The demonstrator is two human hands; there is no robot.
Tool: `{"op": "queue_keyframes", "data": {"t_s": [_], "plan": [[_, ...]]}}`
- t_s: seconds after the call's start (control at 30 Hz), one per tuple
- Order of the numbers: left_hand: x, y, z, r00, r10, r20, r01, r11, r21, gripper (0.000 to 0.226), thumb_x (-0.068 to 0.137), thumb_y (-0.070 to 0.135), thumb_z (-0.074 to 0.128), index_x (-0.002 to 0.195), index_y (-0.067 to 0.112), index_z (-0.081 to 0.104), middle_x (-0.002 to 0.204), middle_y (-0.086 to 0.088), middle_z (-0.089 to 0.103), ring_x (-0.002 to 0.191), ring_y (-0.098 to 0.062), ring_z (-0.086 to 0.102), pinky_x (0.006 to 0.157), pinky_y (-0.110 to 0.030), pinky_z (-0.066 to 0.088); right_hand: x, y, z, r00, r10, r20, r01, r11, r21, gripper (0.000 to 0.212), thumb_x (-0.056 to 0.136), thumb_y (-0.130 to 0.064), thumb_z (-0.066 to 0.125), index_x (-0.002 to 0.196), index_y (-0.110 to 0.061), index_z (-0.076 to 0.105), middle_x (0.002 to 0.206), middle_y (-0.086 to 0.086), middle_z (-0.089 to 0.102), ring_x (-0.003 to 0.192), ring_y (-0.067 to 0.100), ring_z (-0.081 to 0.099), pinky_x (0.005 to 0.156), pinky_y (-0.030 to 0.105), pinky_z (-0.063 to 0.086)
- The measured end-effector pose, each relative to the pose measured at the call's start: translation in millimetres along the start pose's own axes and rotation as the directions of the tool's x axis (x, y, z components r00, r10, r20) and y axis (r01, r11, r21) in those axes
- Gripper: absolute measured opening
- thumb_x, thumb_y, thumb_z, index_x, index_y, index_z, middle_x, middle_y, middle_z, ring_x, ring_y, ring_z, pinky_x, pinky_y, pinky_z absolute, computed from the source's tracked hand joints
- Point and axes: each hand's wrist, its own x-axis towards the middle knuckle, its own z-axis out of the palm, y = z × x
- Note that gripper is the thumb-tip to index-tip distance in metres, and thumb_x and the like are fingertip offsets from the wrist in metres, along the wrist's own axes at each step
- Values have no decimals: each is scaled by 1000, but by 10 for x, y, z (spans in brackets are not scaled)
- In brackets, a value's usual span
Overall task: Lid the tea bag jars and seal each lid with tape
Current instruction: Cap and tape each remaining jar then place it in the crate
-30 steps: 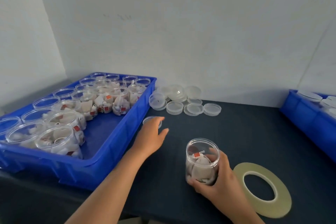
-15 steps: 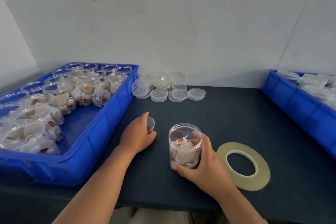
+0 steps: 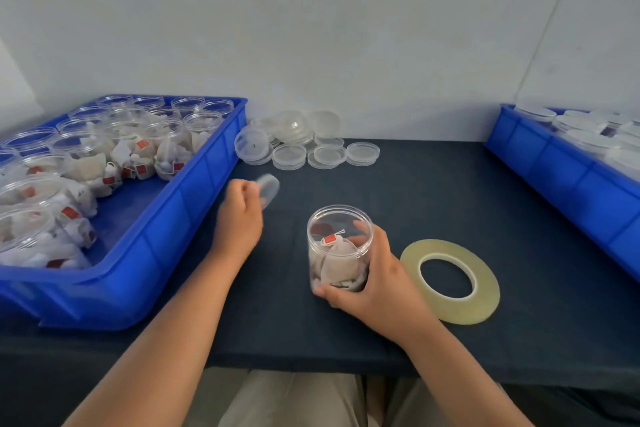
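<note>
- Head view, and the left hand (image 3: 239,218) is up off the dark blue cloth-covered table (image 3: 450,191). Its fingers are curled and pinch a small round clear plastic lid (image 3: 269,189) at the fingertips.
- That lid is tilted and motion-blurred, in the air just right of the big blue plastic crate (image 3: 166,236).
- Over to the right hand (image 3: 377,282): it wraps round the lower half of 1 clear cylindrical plastic jar (image 3: 339,246), thumb at the near base, fingers curled round the far side.
- The jar stands upright on the cloth with its mouth open, and white tea bags with red tags are packed inside.
- It sits near the front middle of the table, between the left hand and a flat ring-shaped roll of yellowish clear tape (image 3: 450,282).
- The tape lies flat on the cloth just beside the right hand.
- The big crate on the left holds many more open clear jars of tea bags (image 3: 166,146), crowded along its back and left side. Bare blue floor shows at its near right corner.
- At the back by the white wall, a loose heap of clear round lids (image 3: 304,146) lies just right of that crate, some stacked, some leaning.
- At the far right edge, a 2nd blue plastic crate (image 3: 561,173) carries white-topped containers (image 3: 588,135), too blurred to tell more.
- Below the table's front edge, beige trousers (image 3: 294,399) are in shot.
</note>
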Motion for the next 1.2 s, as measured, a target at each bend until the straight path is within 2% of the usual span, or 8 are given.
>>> {"op": "queue_keyframes", "data": {"t_s": [0.13,0.3,0.4,0.57,0.7,0.87,1.0,1.2], "plan": [[32,58,-20,970,-235,-66,190,896,-402,37,111,51,35,107,22,58,74,6,72,62,-12,73,49,-31,59,8,16,9,1000,-5,8,5,1000,22,96,59,-91,78,133,-73,20,134,-41,54,120,-14,58,88,2,47],[8,-122,17,985,-66,159,-16,885,465,26,104,49,54,109,32,72,109,6,70,98,-21,67,73,-32,50,13,45,23,1000,0,1,0,1000,23,96,61,-87,82,132,-72,20,134,-41,53,120,-15,57,88,1,45],[-43,-75,-2,984,22,175,-126,781,612,49,101,65,45,122,31,74,128,-3,64,115,-27,61,88,-40,49,17,36,30,1000,-6,-3,6,1000,26,97,61,-87,82,135,-71,21,135,-41,53,120,-15,57,87,-1,44],[-196,-63,-24,789,-71,610,-393,705,591,113,67,99,43,161,36,37,162,12,36,152,-19,30,123,-48,32,23,33,30,1000,1,0,-1,999,43,97,61,-86,82,135,-71,22,134,-39,55,120,-14,58,87,0,44],[-225,72,-89,842,69,536,-376,787,489,82,89,78,50,157,30,48,157,9,52,146,-14,46,119,-41,42,17,35,27,1000,2,-3,-1,999,51,95,60,-85,83,133,-70,23,133,-37,57,119,-12,60,88,3,47],[-498,742,-190,860,245,447,-241,968,-65,45,100,74,46,141,59,55,137,30,62,130,8,56,104,-29,48,20,0,-6,999,-25,21,23,998,65,96,64,-78,87,134,-71,21,135,-38,55,122,-12,58,89,2,45],[-750,1160,-220,659,296,692,-559,807,187,54,93,78,50,143,59,47,139,33,44,132,4,48,100,-25,45,6,-17,-17,999,-41,34,39,997,70,96,69,-69,90,139,-63,25,136,-33,56,123,-6,60,91,16,55],[-1060,1429,34,737,243,630,-653,495,573,81,84,86,53,148,45,27,139,8,41,122,-17,49,91,-34,50,1,-40,46,998,-63,1,63,998,10,87,73,-51,86,137,-55,28,124,-35,59,106,-6,65,77,8,52]]}}
